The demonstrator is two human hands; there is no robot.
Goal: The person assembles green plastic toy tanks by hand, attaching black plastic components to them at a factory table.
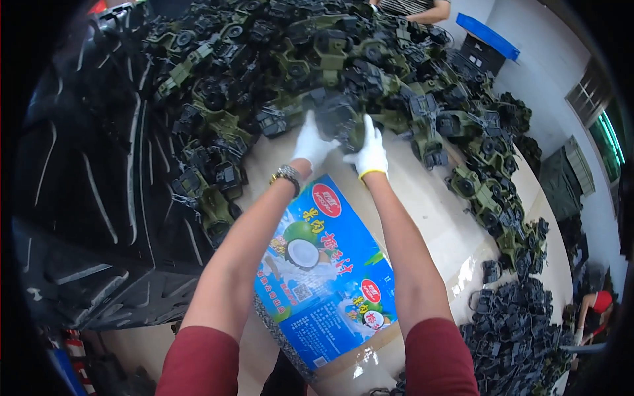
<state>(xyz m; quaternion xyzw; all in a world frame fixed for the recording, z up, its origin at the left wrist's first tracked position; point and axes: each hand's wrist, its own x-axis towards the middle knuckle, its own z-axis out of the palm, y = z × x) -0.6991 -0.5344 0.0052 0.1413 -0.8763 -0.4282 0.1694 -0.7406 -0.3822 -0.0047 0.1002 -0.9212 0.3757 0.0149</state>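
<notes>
A dark green and black toy jeep point(340, 122), smeared by motion, is between my two hands at the near edge of a big pile. My left hand point(313, 143), in a white glove with a metal watch at the wrist, grips its left side. On its right side is my right hand point(371, 152), gloved in white with a yellow cuff, its thumb turned inward. Both sets of fingers point away from me along the toy. Beneath my forearms lies a flat blue printed cardboard sheet point(330, 264) with coconut pictures.
Many green and black toy jeeps point(330, 49) are heaped across the table point(429, 204). Small black parts point(512, 330) pile up at the right. A large black ribbed bin point(86, 171) stands at the left. Another person's arm point(429, 12) shows at the far side; a red-clad person point(598, 310) is far right.
</notes>
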